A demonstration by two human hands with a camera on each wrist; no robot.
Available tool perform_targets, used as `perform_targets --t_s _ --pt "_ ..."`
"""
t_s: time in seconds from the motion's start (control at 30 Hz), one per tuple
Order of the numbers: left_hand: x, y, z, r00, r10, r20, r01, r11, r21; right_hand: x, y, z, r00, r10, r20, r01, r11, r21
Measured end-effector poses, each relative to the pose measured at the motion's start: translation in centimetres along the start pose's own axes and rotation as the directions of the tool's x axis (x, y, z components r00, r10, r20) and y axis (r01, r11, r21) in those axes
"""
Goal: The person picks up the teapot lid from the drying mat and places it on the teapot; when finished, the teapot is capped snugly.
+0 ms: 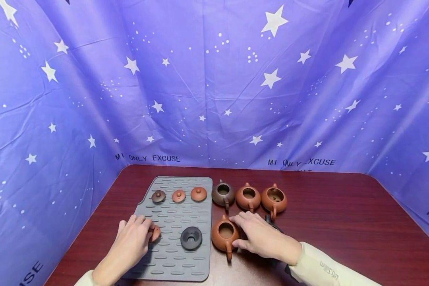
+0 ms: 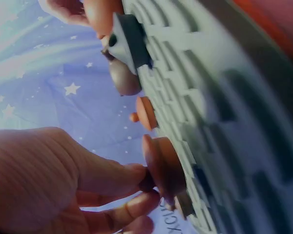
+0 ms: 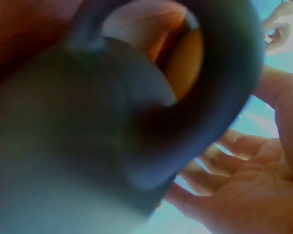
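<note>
My left hand (image 1: 133, 237) is at the left part of the grey ridged mat (image 1: 175, 262). Thumb and fingertips pinch the small knob of a reddish-brown teapot lid (image 2: 163, 163), which stands close over the mat in the left wrist view. At the mat's right edge is an orange-brown lidless teapot (image 1: 218, 240). My right hand (image 1: 259, 234) spans its right side with loosely extended fingers, the index near the spout and the thumb near the handle. A black teapot (image 3: 63, 126) looms under the right wrist, mostly hidden by that arm in the head view.
On the mat lie a dark brown lid (image 1: 158, 196), two orange lids, one of them the right-hand lid (image 1: 198, 194), and a round black lid (image 1: 191, 238). Behind the right hand stand a dark brown teapot (image 1: 218, 198) and two orange-brown teapots, the farther one (image 1: 279, 204) rightmost.
</note>
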State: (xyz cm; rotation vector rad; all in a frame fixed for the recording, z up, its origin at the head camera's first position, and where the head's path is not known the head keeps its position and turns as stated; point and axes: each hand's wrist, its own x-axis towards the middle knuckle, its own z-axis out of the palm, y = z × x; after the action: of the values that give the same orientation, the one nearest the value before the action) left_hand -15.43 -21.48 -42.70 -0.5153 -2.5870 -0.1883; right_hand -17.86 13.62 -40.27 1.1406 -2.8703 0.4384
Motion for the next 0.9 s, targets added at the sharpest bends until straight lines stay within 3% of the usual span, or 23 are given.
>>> perform_targets --t_s 0.2,0.37,0.63,0.9 --pt "2.2 2.3 -0.7 0.991 0.094 -0.092 -0.1 0.993 -0.062 -0.1 -0.1 0.2 1.0 -0.01 -0.021 0.011 1.0 0.021" --pt "4.4 5.5 -0.7 0.974 0.189 -0.122 -0.207 0.966 -0.156 -0.3 -0.3 0.3 0.999 -0.022 -0.043 0.023 1.0 0.005" --pt "6.8 11.1 -0.3 0.959 0.281 -0.042 -0.283 0.937 -0.205 -0.4 -0.8 0.4 0.999 -0.021 -0.035 0.021 1.0 -0.005" --pt "8.1 13.3 0.4 0.944 0.329 0.03 -0.322 0.935 -0.15 -0.3 -0.9 0.3 1.0 -0.012 -0.029 0.011 1.0 -0.02"
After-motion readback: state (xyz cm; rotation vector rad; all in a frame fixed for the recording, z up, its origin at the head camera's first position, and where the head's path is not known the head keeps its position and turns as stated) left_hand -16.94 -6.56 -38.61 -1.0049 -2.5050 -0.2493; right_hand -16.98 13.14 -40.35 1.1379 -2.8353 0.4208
